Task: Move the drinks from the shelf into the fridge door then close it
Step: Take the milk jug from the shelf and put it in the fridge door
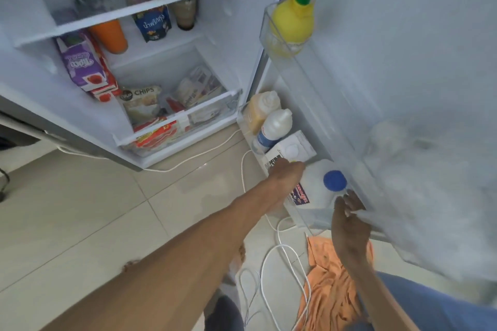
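White jug point(320, 183), one carton point(291, 149), two bottles point(274, 126) in door bin point(243, 118); left hand point(285, 173) on carton, right hand point(348, 219) curled by jug, grips unclear.

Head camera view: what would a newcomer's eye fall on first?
A yellow lemon-shaped bottle with a green cap stands in the upper door rack. At the bottom rack, the left hand reaches a white carton and the right hand is beside a blue-capped jug. An orange cloth lies on the floor.

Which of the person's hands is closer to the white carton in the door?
Left. The left hand is against the white carton; the right hand is by the blue-capped jug, which stands between it and the carton.
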